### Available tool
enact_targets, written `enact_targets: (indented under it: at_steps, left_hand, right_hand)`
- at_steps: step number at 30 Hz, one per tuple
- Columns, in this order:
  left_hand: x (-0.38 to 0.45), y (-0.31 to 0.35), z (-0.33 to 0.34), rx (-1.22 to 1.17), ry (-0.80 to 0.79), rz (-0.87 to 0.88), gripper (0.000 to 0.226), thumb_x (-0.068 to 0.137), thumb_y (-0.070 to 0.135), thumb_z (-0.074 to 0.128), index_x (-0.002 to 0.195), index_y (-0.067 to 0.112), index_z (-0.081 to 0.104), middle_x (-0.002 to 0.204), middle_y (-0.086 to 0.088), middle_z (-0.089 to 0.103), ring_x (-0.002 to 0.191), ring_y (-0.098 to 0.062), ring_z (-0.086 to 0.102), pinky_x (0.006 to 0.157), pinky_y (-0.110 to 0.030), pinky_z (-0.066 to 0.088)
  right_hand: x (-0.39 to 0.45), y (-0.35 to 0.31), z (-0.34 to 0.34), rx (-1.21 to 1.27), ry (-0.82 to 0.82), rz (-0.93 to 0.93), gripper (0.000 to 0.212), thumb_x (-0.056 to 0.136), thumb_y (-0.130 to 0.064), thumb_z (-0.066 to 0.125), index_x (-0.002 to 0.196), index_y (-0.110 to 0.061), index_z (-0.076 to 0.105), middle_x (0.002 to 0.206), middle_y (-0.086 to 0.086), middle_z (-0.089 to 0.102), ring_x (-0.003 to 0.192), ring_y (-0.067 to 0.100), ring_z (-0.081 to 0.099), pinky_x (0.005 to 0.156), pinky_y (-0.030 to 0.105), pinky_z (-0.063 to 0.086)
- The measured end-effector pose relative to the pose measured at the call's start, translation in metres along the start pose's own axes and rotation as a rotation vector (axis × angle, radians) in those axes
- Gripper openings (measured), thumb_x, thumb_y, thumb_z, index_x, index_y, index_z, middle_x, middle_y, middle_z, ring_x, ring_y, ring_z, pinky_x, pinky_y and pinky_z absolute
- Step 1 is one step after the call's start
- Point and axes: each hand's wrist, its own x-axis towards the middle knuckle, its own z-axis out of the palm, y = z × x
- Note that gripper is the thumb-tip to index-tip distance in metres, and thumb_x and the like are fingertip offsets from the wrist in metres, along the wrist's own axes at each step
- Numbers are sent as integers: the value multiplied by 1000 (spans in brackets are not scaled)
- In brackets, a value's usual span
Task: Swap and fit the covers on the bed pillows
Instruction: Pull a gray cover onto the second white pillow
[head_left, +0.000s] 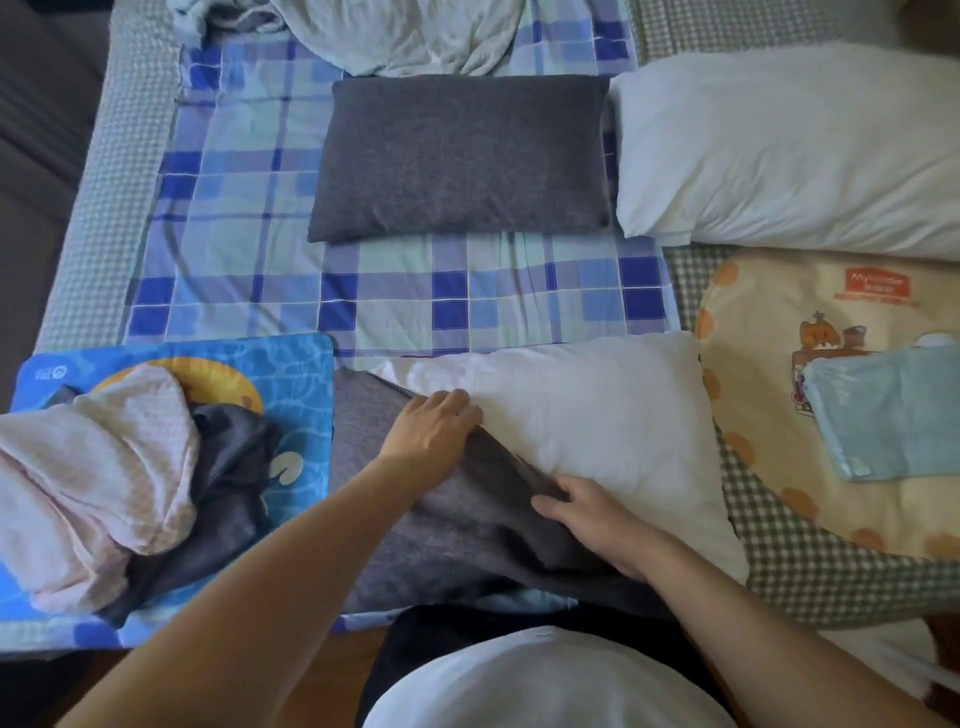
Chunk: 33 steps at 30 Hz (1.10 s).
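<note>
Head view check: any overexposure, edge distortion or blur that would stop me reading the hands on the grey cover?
Head view: soft daylight, with the bare white pillow at upper right nearly washed out; wide-angle bending curves the bed edges; corners dim; slight softness overall, yet the left hand and right hand on the grey cover read clearly, without motion blur.

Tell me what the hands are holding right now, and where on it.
Both hands grip the grey cover at its open edge, left hand farther up, right hand nearer, around the white pillow.
</note>
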Motion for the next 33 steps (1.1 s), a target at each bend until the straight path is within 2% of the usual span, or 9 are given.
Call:
enact_targets:
  at_steps: [6, 12, 16, 18, 20, 22, 27, 29, 33]
  left_hand:
    - [59, -6, -30, -168, 43, -319, 17, 94, 17, 41, 100, 24, 56, 97, -5, 65, 80, -30, 57, 72, -40, 46]
    - [77, 18, -16, -412, 56, -291, 20, 99, 23, 39, 83, 22, 51, 89, -4, 61, 82, -32, 57, 69, -37, 44]
    - [79, 27, 3, -495, 89, -221, 17, 102, 21, 41, 87, 18, 49, 93, -11, 68, 87, -36, 60, 80, -42, 43]
    - [80, 22, 7, -524, 64, -248, 17, 103, 26, 42, 94, 17, 52, 96, -13, 69, 89, -37, 60, 84, -43, 45]
    - [77, 19, 9, -480, -27, -228, 15, 103, 29, 42, 94, 21, 49, 95, -14, 69, 86, -36, 58, 80, -41, 45]
    - [71, 26, 7, -447, -63, -158, 14, 102, 30, 43, 89, 26, 46, 91, -12, 68, 82, -36, 59, 74, -41, 47]
    - [52, 41, 4, -446, 40, -22, 22, 102, 28, 44, 83, 21, 35, 78, -9, 64, 70, -40, 54, 62, -46, 43]
    - [44, 41, 3, -406, 66, 25, 22, 98, 20, 46, 82, 22, 31, 70, -7, 59, 62, -38, 50, 57, -46, 40]
    - [25, 35, -11, -361, 116, 159, 14, 96, 20, 49, 89, 25, 38, 68, -2, 57, 54, -33, 49, 51, -39, 36]
  right_hand:
    - [-9, 8, -6, -392, 104, -58, 16, 103, -26, 46, 96, -18, 59, 91, -3, 64, 89, 20, 61, 75, 31, 42]
    - [-33, 11, -26, -643, -22, -139, 20, 97, -32, 57, 79, -26, 51, 85, -7, 53, 87, 18, 55, 73, 29, 36]
    - [-25, 1, -38, -910, 514, -525, 29, 87, -36, 64, 69, -13, 66, 90, -1, 53, 91, 25, 48, 77, 37, 40]
    - [-10, -11, -60, -870, 665, -269, 19, 86, -25, 64, 79, -7, 66, 96, 6, 57, 94, 30, 53, 78, 40, 45]
    - [4, -32, -77, -874, 419, 206, 20, 88, -17, 60, 105, -7, 63, 107, 10, 62, 100, 32, 61, 77, 37, 50]
    - [24, -54, -88, -1003, 106, 391, 27, 89, -16, 63, 114, -7, 66, 113, 14, 69, 100, 31, 68, 73, 34, 52]
    - [103, -140, -112, -931, 328, -292, 42, 102, -38, 46, 140, -22, 48, 147, 2, 47, 137, 26, 38, 109, 39, 32]
    - [132, -144, -110, -1078, 130, -248, 64, 99, -60, 40, 155, -32, 28, 162, -2, 29, 150, 25, 21, 121, 43, 17]
    - [122, -122, -85, -1103, -245, -137, 81, 78, -89, 41, 149, -57, 20, 157, -5, 40, 143, 30, 39, 113, 42, 34]
